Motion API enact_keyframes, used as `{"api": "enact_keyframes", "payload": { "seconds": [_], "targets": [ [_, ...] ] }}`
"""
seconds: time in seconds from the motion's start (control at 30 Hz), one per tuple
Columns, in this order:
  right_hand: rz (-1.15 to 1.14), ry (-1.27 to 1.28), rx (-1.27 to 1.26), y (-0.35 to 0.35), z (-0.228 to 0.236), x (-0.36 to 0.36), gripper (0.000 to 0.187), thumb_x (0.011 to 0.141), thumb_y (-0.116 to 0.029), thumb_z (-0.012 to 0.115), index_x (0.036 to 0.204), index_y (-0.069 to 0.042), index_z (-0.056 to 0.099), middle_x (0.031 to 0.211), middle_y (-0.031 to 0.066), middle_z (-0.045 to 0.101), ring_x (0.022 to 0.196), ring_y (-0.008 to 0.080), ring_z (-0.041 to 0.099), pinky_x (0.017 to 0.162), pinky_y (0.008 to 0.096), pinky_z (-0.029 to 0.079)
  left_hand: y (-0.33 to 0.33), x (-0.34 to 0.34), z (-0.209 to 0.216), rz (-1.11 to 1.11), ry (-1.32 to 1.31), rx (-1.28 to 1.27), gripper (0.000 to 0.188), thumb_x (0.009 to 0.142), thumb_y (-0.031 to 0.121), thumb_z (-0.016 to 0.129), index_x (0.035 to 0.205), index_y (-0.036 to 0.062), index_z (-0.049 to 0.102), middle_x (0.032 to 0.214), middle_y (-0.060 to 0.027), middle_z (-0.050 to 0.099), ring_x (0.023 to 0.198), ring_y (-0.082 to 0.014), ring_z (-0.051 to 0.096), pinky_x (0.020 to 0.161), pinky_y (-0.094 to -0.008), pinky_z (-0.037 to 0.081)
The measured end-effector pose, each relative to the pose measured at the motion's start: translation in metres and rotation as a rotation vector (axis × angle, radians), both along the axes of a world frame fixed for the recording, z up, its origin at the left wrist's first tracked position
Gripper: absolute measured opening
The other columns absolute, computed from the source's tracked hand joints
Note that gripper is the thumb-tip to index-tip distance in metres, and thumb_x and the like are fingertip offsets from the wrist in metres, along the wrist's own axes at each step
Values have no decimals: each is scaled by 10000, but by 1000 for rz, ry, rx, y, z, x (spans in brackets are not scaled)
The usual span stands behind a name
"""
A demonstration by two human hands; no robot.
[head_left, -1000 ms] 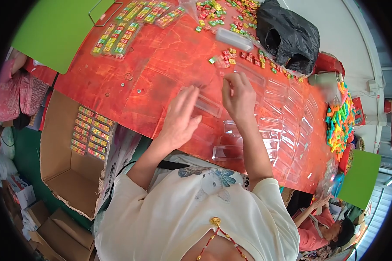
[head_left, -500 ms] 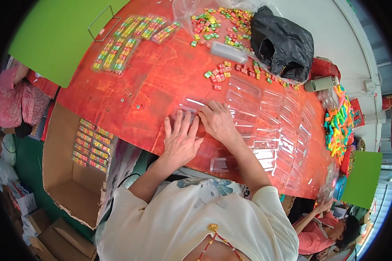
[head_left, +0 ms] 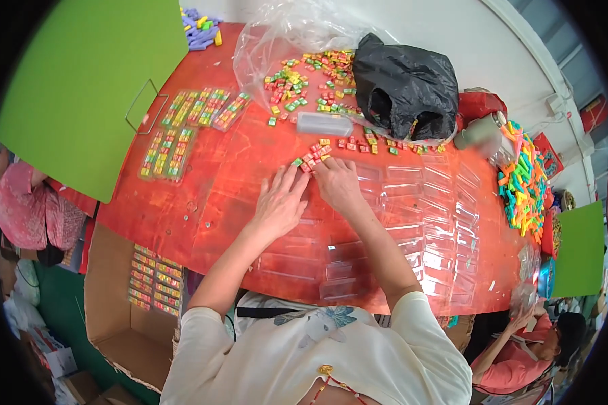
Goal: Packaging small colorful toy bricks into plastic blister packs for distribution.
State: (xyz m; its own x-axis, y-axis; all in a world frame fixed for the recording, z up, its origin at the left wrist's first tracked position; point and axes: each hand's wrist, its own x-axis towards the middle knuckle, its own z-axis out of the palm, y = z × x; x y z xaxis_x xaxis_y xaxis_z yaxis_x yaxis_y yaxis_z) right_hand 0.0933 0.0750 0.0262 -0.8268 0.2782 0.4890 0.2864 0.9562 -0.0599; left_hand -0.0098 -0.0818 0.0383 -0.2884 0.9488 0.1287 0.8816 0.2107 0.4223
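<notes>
My left hand [head_left: 282, 200] lies over the red table [head_left: 216, 209] with its fingers stretched forward, the tips at the left side of a small cluster of red, yellow and green wrapped blocks [head_left: 312, 156]. On the near right side of that cluster is my right hand [head_left: 338, 183], its fingers bent and their tips touching the blocks; the undersides are hidden. Clear shallow plastic trays [head_left: 402, 206] lie in rows to the right of my hands and below them. Beyond the cluster sits a translucent oblong box [head_left: 324, 124].
Loose blocks [head_left: 287, 88] spread at the back beside a black plastic bag [head_left: 409, 84]. Filled trays [head_left: 165, 155] lie at left, near a green board [head_left: 81, 88]. A cardboard box [head_left: 132, 337] stands below the table's left edge. Colourful plastic pieces [head_left: 523, 182] and a co-worker [head_left: 520, 354] are at right.
Both hands have moved forward from the clear trays near the table's front to the small cluster of blocks. The whole view has shifted a little.
</notes>
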Motion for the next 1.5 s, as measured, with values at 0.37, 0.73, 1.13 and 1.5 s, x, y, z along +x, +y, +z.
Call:
{"api": "enact_keyframes", "payload": {
  "seconds": [0.37,0.73,1.13,1.5],
  "targets": [
    [-196,28,-177,55,-7,63,146,799,-161,649,938,-116,634,912,57,580,898,242,580,782,416,417,94,-36,-36,-123,157,-60,649,900,323,567,1479,228,291,1531,-176,225,1405,-407,223,1079,-639,201],
    [-163,62,-2,103,1,9,312,773,-139,619,1077,-93,571,1064,89,564,1021,256,537,814,400,401,117,-57,-33,-51,-43,352,255,866,156,593,1104,65,588,1099,-134,562,1087,-308,526,878,-438,419],
    [-57,-218,-38,130,7,-73,694,683,-185,717,1329,-129,470,1055,108,608,1026,287,573,885,450,401,126,-89,-48,258,-956,373,364,903,73,540,1265,54,519,1128,-73,577,941,-133,561,772,-257,470],
    [-14,-39,-663,31,57,-37,881,718,-357,657,1461,-84,271,1391,184,413,1252,407,407,974,569,343,121,-28,15,37,-1618,710,562,877,205,582,1373,94,341,1222,-55,497,1154,-205,494,1000,-377,401]
  ]
}}
